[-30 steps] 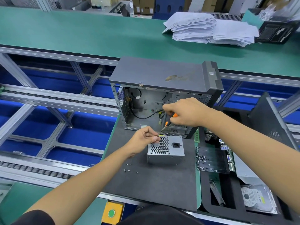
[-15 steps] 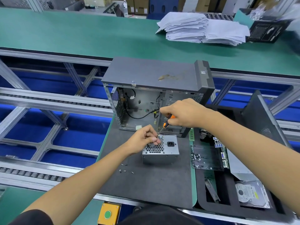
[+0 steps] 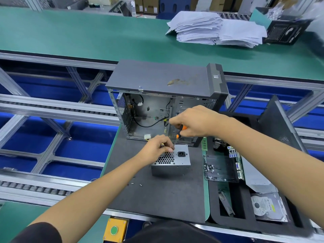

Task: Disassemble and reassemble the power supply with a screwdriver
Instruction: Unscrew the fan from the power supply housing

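Power supply [image 3: 171, 161] out of the computer case [image 3: 164, 102], set on the dark mat [image 3: 157, 195] just in front of it, vent face up for access to its screws. Left hand [image 3: 156, 148] curled at the unit's top edge, apparently pinching something small at the screwdriver [image 3: 178, 135] tip. Right hand [image 3: 194, 121] clenched round the orange handle, wrist raised, shaft angled down-left. Loose screws [image 3: 136, 184] nearer the person.

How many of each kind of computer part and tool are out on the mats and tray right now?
Power supply: 1
Computer case: 1
Screwdriver: 1, held by the right hand
Circuit board: 1
Memory stick: 1
Hard drive: 1
Loose screws on the dark mat: 2 that I can make out
Total: 8
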